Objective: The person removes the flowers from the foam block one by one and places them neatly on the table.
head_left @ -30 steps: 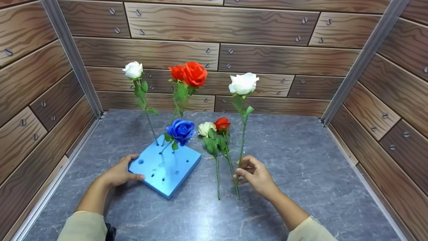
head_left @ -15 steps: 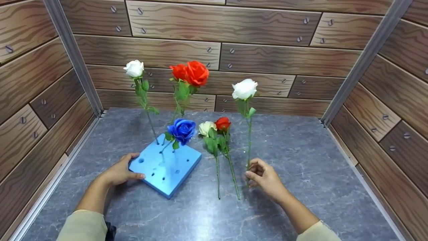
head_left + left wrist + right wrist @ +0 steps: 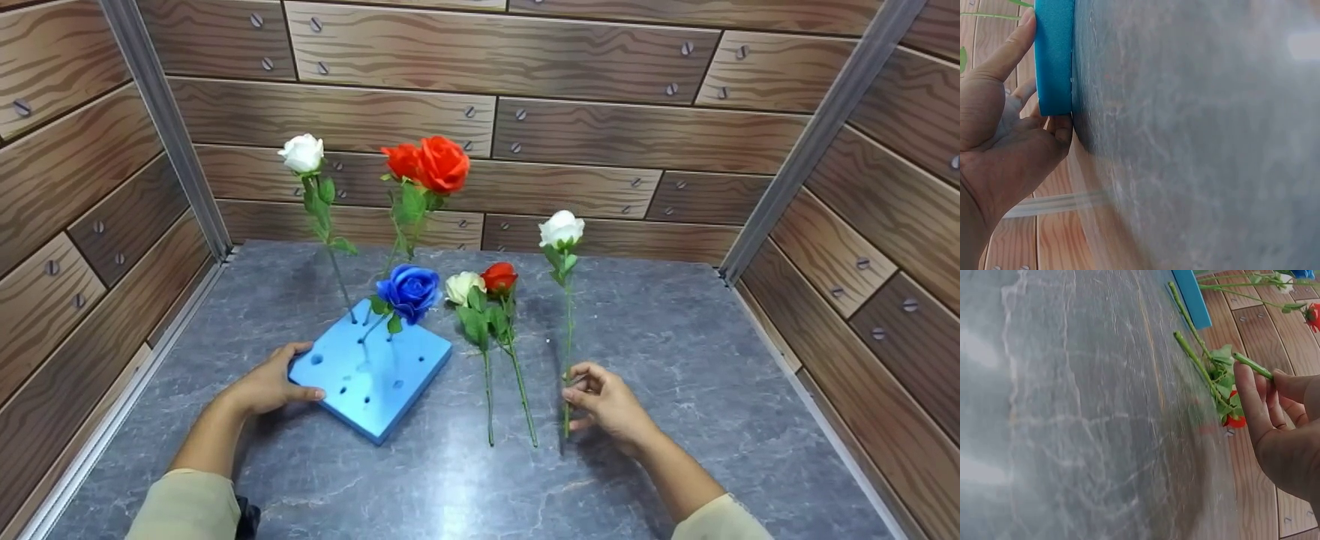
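A sleeve (image 3: 187, 506) comes in at the bottom left, with something dark at its cuff, and another sleeve (image 3: 720, 517) at the bottom right.

Beyond the cuffs, the right hand (image 3: 611, 405) pinches the long green stem of a white rose (image 3: 561, 229) between thumb and fingers, low on the stem. This rose stands nearly upright over the counter (image 3: 675, 337), bloom on top; the right wrist view shows the cut end poking out past the fingertips. The left hand (image 3: 266, 382) grips the left corner of a blue block (image 3: 412, 367), thumb on one edge and the other fingers along the next. The block lies flat on the counter, turned cornerwise, its top dotted with holes.

Between the block and the right hand, a cream rose (image 3: 465, 289) and a small red rose (image 3: 499, 277) lie side by side on the counter, stems toward the person, leaves touching.

A blue rose (image 3: 409, 293) leans to the right from a hole in the block. Behind it rise two red roses (image 3: 435, 165), their lower stems partly hidden, and to their left another white bloom (image 3: 302, 154) stands in the block.

Farthest back is a plank-patterned wall (image 3: 480, 120).
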A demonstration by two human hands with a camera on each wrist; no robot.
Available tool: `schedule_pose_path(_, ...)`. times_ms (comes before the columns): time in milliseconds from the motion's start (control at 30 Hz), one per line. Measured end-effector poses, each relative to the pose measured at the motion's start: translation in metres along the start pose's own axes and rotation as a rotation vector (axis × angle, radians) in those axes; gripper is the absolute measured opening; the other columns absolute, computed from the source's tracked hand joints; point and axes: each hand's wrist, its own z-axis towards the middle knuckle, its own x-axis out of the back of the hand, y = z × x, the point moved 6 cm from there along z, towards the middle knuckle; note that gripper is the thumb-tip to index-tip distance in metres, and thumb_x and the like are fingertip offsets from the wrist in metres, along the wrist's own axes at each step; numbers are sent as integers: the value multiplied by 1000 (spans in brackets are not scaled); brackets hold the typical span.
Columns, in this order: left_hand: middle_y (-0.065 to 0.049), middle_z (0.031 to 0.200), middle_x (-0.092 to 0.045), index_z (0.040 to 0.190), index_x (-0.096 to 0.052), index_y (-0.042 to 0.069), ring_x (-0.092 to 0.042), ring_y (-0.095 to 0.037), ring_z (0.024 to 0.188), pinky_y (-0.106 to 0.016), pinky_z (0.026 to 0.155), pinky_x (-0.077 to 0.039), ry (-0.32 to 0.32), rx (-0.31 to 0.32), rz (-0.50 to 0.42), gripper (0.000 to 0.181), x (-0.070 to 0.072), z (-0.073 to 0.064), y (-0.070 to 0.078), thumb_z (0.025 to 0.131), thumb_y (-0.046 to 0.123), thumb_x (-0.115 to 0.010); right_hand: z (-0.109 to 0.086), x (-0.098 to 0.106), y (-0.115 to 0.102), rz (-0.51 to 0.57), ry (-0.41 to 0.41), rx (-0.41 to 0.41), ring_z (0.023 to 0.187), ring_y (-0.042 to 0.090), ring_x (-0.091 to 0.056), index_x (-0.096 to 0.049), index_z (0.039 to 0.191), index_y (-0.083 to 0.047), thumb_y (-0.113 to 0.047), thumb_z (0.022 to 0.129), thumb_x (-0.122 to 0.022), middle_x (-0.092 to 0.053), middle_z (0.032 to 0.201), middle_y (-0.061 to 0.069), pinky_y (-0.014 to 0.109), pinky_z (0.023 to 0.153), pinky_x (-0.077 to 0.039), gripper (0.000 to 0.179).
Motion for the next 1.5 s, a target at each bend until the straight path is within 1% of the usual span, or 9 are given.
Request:
schedule_pose_path(133,-28,165,-10,160,-20,10,-13,-54,150,-69,118,-19,4,-4,4,112,0,0,-1,78,51,-83,2,5,6,24,-15,-43,85,15,-62,-51,127,2,-13,95,-69,-58,94,1,38,70,-63,39)
schedule_pose_path(333,-28,165,-9,159,-20,10,-12,-54,151,-69,119,-17,8,-7,0,111,-1,-2,-1,77,50,-84,7,10,19,45,-18,-92,78,13,-63,-52,126,3,-9,96,-66,-61,90,0,32,64,-61,35)
schedule_pose_path(467,-29,165,-9,159,-20,9,-12,-54,151,-69,119,-17,6,-15,-2,110,-1,-2,-1,78,49,-83,10,12,24,26,-11,-117,74,12,-64,-51,129,6,-9,96,-66,-62,88,1,30,60,-60,39)
schedule_pose_path(567,-28,165,-9,159,-20,9,-11,-53,151,-69,119,-17,3,-14,-12,110,-2,-1,-1,78,48,-84,12,12,27,8,-7,-141,73,13,-64,-52,131,7,-9,96,-66,-63,87,1,31,60,-60,41)
schedule_pose_path(733,-27,166,-7,159,-20,10,-9,-52,152,-68,120,-17,3,0,-30,110,-2,-1,-2,78,47,-84,14,10,31,-29,-23,-173,69,13,-64,-55,127,7,-10,94,-69,-64,84,1,31,58,-60,40)
schedule_pose_path(933,-28,165,-8,159,-20,10,-10,-53,152,-68,120,-16,5,-6,-17,110,-2,0,-3,78,47,-84,17,7,31,-112,-10,-173,61,12,-61,-57,126,4,-12,93,-72,-63,78,3,29,52,-57,41)
schedule_pose_path(1100,-27,166,-8,159,-20,10,-11,-53,151,-69,120,-16,5,-3,-10,110,-1,0,-3,78,49,-84,19,4,30,-166,-21,-148,57,12,-61,-56,126,4,-12,92,-73,-62,79,4,29,51,-57,42)
schedule_pose_path(1267,-27,166,-8,159,-20,11,-10,-53,151,-69,120,-17,0,-8,-4,110,-1,0,-2,78,50,-83,22,3,35,-196,-12,-130,57,12,-60,-57,123,4,-9,90,-74,-63,82,4,29,49,-56,39)
schedule_pose_path(1500,-26,166,-7,160,-19,12,-11,-53,151,-69,119,-17,-3,4,-3,110,0,-1,-1,78,51,-83,24,4,36,-226,29,-129,52,10,-58,-58,121,4,-7,88,-76,-61,76,3,27,45,-53,39)
